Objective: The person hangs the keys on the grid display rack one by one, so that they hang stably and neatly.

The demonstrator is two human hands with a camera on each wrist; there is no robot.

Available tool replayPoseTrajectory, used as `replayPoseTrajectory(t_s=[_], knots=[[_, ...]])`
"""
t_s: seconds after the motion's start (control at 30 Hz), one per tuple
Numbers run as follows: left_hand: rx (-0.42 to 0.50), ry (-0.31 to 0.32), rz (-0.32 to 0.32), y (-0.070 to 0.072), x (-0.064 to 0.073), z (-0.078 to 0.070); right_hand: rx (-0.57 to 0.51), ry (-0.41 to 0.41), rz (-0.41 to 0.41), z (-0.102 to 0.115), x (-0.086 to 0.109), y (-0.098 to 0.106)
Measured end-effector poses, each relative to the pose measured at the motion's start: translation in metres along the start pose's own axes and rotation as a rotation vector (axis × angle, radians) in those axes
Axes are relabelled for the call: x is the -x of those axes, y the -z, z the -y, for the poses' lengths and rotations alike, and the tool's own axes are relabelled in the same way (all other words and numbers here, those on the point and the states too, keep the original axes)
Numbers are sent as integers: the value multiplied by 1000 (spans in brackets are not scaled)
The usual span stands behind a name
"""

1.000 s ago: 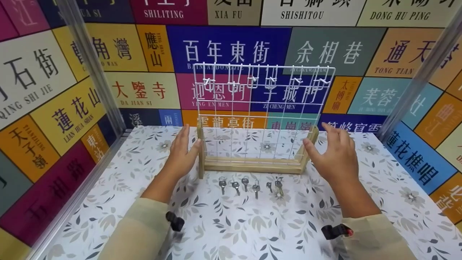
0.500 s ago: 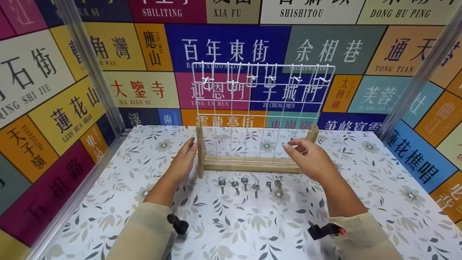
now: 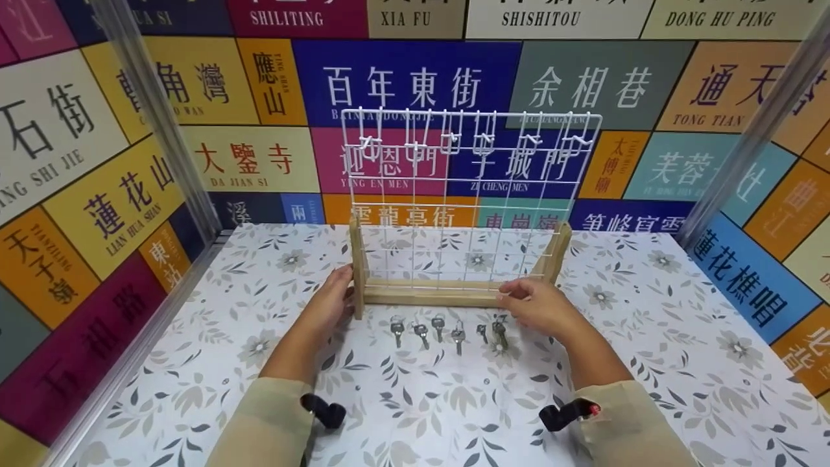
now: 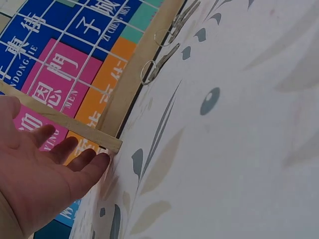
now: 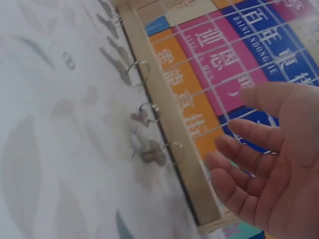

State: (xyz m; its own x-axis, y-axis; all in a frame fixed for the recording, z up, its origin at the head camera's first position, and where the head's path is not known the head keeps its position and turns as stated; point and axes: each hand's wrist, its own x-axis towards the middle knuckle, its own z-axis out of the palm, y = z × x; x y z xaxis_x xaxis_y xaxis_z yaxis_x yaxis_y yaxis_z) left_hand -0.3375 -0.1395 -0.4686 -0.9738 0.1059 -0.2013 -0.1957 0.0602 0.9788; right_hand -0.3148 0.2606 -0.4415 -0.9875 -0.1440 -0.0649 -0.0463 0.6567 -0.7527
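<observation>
Just in front of a wooden stand [image 3: 428, 299], six keys or small key sets [image 3: 458, 337] lie in a loose row on the leaf-patterned tabletop [image 3: 389, 421]. A white wire grid [image 3: 478, 179] rises from the stand, with white hooks [image 3: 450, 143] along its upper part. The left hand [image 3: 331, 301] is beside the stand's left upright, fingers extended and slightly parted (whether they touch the wood I cannot tell). The right hand [image 3: 537, 306] is at the base's right end, near the rightmost key set [image 3: 498, 332], its fingers loosely bent, thumb apart, holding nothing.

This looks like the reaching step, no key lifted yet; the next move seems to call for a fingertip pinch on a ring or key. Behind, coloured signs [image 3: 405, 81] read, in part, SHISHITOU, XIA FU, DONG HU PING, LIAN HUA SHAN and, through the grid, YING EN MEN and ZI CHENG MEN. On the keys, no lettering can be made out.
</observation>
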Motion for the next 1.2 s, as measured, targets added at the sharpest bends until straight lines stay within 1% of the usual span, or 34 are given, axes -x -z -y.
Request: replayPoseTrajectory(t_s=[0.1,0.17,0.3,0.33,0.4,0.53,0.67,0.8,0.87,1.03,1.2], knots=[[26,18,-10,0,-1,2,-22,-18,14,-11,-3,-4],[53,20,-9,-2,-2,3,-67,-54,40,-18,-5,-6],[90,55,-22,-4,-6,1,-151,-110,81,-26,-7,-8],[93,76,-33,-5,-7,0,-160,-118,81,-27,-8,-8],[114,102,-52,-6,-8,-1,-167,-118,84,-29,-9,-8],[152,126,-76,-7,-9,-2,-163,-92,96,-31,-11,-9],[162,129,-83,-7,-6,-1,-135,-66,102,-34,-11,-12],[194,123,-94,-7,-6,0,-83,-59,83,-36,-10,-13],[193,129,-100,-8,-6,0,-55,-50,72,-36,-10,-13],[162,162,-122,-8,-7,0,21,-30,53,-38,-11,-13],[169,192,-127,-8,-6,0,81,-21,50,-37,-13,-11]])
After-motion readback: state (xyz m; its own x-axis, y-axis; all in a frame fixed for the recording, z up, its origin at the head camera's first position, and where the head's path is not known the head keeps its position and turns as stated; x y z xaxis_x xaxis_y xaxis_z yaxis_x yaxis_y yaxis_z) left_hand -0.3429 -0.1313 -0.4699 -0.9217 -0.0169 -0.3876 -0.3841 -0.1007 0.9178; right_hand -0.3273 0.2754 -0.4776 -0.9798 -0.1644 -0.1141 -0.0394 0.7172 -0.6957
